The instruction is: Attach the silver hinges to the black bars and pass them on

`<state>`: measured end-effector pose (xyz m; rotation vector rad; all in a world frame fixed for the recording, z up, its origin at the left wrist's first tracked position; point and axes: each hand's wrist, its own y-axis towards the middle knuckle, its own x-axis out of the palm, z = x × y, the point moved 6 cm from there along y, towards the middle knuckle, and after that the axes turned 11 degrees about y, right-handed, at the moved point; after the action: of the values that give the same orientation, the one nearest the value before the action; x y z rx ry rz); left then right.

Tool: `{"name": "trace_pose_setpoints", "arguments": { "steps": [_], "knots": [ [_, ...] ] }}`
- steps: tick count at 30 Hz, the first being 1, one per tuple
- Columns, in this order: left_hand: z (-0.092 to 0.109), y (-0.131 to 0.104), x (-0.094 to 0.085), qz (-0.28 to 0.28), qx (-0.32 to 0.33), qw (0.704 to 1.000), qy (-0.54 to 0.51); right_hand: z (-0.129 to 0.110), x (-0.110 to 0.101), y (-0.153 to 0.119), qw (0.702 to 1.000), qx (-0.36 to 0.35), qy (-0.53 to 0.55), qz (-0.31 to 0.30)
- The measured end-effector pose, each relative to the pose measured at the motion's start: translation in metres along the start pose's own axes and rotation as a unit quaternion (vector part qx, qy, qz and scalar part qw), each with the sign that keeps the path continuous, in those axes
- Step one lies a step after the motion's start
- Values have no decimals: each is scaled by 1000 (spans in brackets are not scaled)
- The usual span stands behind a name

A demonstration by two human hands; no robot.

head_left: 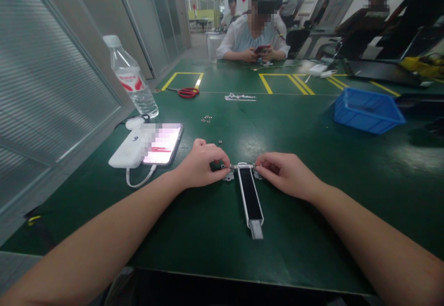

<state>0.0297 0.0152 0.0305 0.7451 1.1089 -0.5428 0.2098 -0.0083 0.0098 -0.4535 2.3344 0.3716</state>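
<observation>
A long, narrow metal part with a black strip and silver edges (251, 194) lies on the green table, its pale flat tab towards me. Across its far end runs a thin silver crossbar (243, 167), with small metal brackets at both sides. My left hand (204, 163) pinches the crossbar's left end between thumb and forefinger, above the left bracket (228, 176). At the right end, the fingertips of my right hand (284, 172) are closed on the bar and partly hide the other bracket. One small nut-like piece (220, 142) lies just beyond my left hand.
Several small metal pieces (207, 118), silver strips (240, 97) and red-handled scissors (188, 93) lie farther back. On the left are a water bottle (133, 82), a phone (163, 144) and a cabled white power bank (126, 146). A blue bin (367, 110) stands right. Opposite sits a person (255, 38).
</observation>
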Motion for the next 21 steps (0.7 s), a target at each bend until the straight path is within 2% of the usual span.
{"name": "trace_pose_setpoints", "arguments": {
  "steps": [21],
  "knots": [
    [-1,0,3,-10,3,1000,-5,-2,0,0,1000,-3,-7,-2]
  ]
}}
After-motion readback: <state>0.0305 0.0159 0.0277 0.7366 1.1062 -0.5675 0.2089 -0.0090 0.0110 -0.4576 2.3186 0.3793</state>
